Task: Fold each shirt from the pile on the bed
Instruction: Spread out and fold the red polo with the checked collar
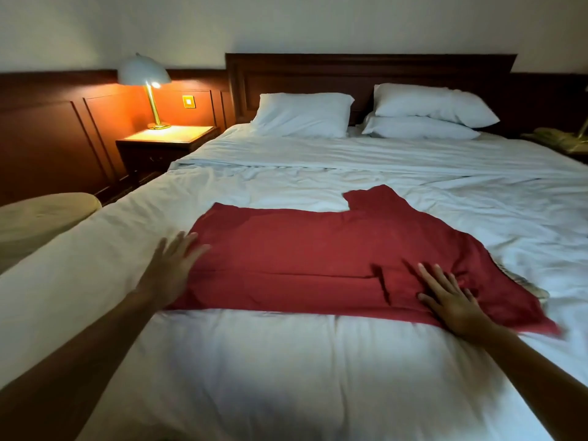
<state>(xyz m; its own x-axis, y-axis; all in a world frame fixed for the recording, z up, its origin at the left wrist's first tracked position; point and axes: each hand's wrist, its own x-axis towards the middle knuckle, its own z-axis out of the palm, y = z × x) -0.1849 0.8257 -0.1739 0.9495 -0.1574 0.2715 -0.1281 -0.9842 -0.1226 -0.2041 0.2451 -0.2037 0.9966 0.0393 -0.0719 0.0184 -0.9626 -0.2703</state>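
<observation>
Head view looks down the length of a bed (286,361) made up in rumpled white sheets. A red shirt (302,249) lies spread flat across the middle of it, turned sideways, with one straight edge at the left and its bunched, wrinkled end at the right. One short sleeve (375,198) sticks out toward the headboard (369,71). A long crease runs across the near part of the cloth.

The left hand (173,268) rests palm down at the shirt's left edge. Its fingers (187,246) are straight and spread, grip nothing, and their tips lie on the red cloth. The right hand (451,300) lies flat on the near right part of the shirt, where the cloth is most wrinkled. Its fingers (429,275) are also straight and slightly fanned, pressing on the cloth rather than holding it. Both bare forearms reach in from the bottom corners.

A strip of pale patterned cloth (525,286) peeks out from under the shirt's right edge; I cannot tell what it is.

At the head of the bed a single white pillow (302,114) leans on the left, and two stacked pillows (426,116) sit on the right. Left of the bed, a lit lamp (144,74) with a domed shade and a brass stem stands on the tabletop (168,133) of a dark wooden nightstand, against red-brown wall panels. A pale cushioned seat (41,214) sits at the far left, just beside the bed.
</observation>
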